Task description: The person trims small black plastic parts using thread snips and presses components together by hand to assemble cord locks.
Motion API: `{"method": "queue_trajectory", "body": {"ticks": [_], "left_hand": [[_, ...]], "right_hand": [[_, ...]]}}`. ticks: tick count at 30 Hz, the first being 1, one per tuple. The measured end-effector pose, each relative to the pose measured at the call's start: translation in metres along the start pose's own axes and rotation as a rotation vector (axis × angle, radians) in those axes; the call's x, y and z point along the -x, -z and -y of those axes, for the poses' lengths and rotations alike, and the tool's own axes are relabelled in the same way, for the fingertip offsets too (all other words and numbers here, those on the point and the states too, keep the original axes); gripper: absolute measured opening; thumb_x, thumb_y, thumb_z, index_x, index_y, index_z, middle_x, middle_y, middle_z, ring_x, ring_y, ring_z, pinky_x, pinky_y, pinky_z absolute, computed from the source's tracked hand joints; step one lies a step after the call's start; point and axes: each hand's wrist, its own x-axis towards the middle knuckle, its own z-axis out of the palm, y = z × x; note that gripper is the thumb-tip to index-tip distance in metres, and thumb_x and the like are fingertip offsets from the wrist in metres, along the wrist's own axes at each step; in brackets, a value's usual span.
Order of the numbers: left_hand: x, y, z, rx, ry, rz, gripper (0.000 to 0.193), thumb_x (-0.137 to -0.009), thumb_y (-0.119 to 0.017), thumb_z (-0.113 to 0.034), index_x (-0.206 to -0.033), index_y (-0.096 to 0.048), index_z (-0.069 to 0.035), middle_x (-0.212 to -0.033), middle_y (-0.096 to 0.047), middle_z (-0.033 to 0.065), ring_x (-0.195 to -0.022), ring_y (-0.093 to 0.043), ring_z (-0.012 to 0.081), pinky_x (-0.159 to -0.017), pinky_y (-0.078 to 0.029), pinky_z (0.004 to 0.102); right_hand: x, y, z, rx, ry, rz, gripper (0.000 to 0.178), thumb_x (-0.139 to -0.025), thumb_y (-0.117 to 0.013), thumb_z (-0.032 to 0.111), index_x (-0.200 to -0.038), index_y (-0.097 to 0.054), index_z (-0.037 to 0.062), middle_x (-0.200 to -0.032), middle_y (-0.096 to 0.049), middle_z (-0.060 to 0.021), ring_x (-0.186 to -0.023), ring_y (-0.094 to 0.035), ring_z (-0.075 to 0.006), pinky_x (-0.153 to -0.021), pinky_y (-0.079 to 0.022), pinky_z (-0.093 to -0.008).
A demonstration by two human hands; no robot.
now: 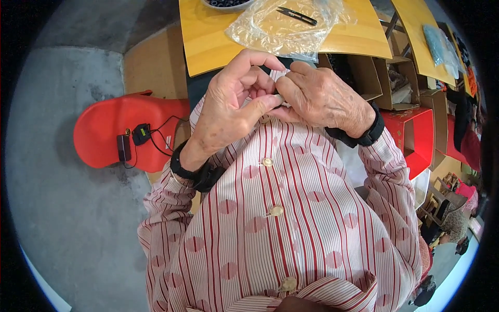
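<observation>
My left hand [228,106] and my right hand [327,99] meet in front of my striped shirt [270,177], just off the near edge of the yellow table [208,49]. My left thumb presses toward curled fingers, while its index finger arches over toward the other hand. The fingers of my right hand are bent into a pinch. Between the fingertips a small dark thing barely shows; most of it is covered. On the table beyond lie a crumpled clear plastic bag [254,34] and black thread snips [297,16].
A bowl [228,7] of small dark pieces stands at the table's far edge. To the left, a red chair [99,125] carries a black adapter [141,134] with cables. Cardboard boxes [366,78] and a red box [410,140] are at the right.
</observation>
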Motion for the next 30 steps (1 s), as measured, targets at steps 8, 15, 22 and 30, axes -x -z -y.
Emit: {"method": "queue_trajectory", "body": {"ticks": [8,15,22,30], "left_hand": [[-0.001,-0.003,0.006,-0.029,0.025,-0.004,0.04,-0.077,-0.058,0.01,-0.114,-0.047,-0.002,-0.075,-0.059,0.0018,-0.068,-0.052,0.0029,-0.062,-0.042,0.0172],[-0.002,-0.008,0.01,-0.051,0.065,-0.06,0.038,-0.077,-0.059,0.008,-0.113,-0.047,-0.001,-0.077,-0.061,0.0035,-0.067,-0.053,0.0034,-0.06,-0.043,0.0174],[-0.002,-0.007,0.007,-0.037,0.083,-0.065,0.037,-0.079,-0.058,0.007,-0.113,-0.046,0.001,-0.081,-0.062,0.0066,-0.07,-0.056,0.0055,-0.063,-0.046,0.0182],[0.0,-0.003,0.006,-0.023,0.135,-0.02,0.038,-0.08,-0.058,0.006,-0.115,-0.045,0.001,-0.083,-0.063,0.0084,-0.074,-0.06,0.0079,-0.067,-0.048,0.0195]], "right_hand": [[0.003,-0.004,-0.001,-0.011,-0.009,0.015,0.051,-0.08,-0.058,0.052,-0.077,-0.049,0.0017,-0.058,-0.046,-0.0086,-0.059,-0.054,-0.0238,-0.048,-0.048,-0.0346],[0.006,-0.007,0.0,-0.034,-0.045,-0.006,0.052,-0.079,-0.06,0.051,-0.078,-0.051,0.0006,-0.059,-0.048,-0.0102,-0.058,-0.054,-0.0259,-0.05,-0.047,-0.0352],[0.005,-0.01,-0.003,-0.09,-0.035,-0.022,0.047,-0.079,-0.063,0.048,-0.078,-0.052,0.0022,-0.059,-0.05,-0.0091,-0.058,-0.055,-0.0245,-0.05,-0.047,-0.0354],[0.006,-0.017,-0.006,-0.168,-0.006,-0.044,0.043,-0.081,-0.064,0.045,-0.075,-0.052,0.0042,-0.056,-0.05,-0.0078,-0.055,-0.056,-0.0229,-0.05,-0.047,-0.0341]]}}
